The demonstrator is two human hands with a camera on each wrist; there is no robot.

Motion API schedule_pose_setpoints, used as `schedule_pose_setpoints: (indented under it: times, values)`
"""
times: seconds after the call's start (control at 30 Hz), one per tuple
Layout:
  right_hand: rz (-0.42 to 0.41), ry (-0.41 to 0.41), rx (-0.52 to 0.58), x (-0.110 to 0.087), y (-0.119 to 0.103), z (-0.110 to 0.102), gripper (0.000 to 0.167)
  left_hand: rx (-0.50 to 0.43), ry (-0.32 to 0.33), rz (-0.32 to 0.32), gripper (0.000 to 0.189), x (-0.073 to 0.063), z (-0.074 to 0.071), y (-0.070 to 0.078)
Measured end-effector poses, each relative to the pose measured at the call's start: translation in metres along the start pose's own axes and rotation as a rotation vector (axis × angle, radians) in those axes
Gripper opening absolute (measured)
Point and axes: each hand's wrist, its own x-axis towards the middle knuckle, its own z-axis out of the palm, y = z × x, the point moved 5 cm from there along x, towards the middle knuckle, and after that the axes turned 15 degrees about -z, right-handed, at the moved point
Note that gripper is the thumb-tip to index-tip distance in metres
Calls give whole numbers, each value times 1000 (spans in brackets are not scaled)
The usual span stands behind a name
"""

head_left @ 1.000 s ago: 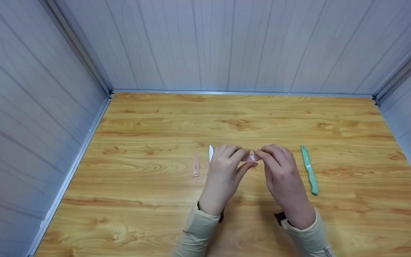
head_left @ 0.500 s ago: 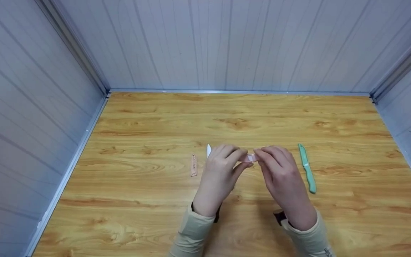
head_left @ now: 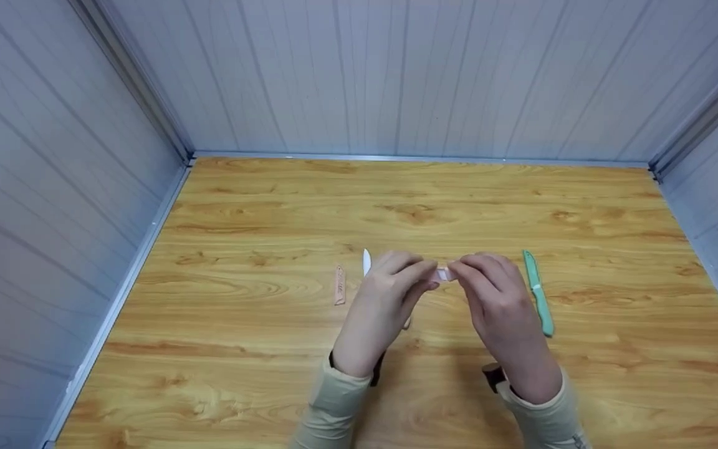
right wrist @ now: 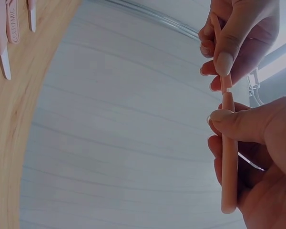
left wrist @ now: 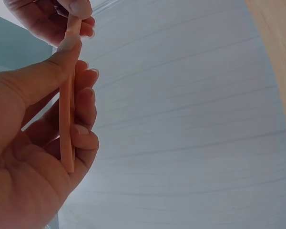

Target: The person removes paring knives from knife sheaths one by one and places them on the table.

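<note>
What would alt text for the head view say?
A person's left hand and right hand hold a mostly hidden pink item between them over a wooden table. On the left lie a pink sheath and a partly covered white blade; on the right, a green knife.

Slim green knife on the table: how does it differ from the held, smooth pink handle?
The slim green knife has a pale middle band; the smooth pink handle is plain pink. The knife lies on the wooden table; the handle is held above it. Both are elongated.
</note>
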Motion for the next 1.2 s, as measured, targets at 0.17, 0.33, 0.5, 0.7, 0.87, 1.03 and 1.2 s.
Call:
schedule_pose_setpoints:
  times: [0.17, 0.33, 0.5, 0.7, 0.87, 1.03, 1.2]
  values:
    - [5, -3, -2, 0, -1, -2, 27, 5, 13, -9, 18, -2, 0, 1]
    - [-3, 6, 10, 2, -2, -5, 27, -2, 17, -5, 17, -1, -2, 3]
    - [-6, 12, 23, 3, -2, -7, 28, -17, 20, 14, 18, 0, -4, 6]
    - [-14, 7, 25, 2, -2, -9, 28, -11, 13, 17, 18, -2, -2, 6]
    - [-21, 21, 48, 1, -2, -11, 25, -13, 18, 26, 18, -3, -1, 7]
    - [-12, 16, 49, 1, -3, -13, 26, -7, 28, 30, 19, -3, -1, 9]
    - [-3, 7, 41, 1, -4, -13, 28, 9, 26, 29, 20, -3, 0, 10]
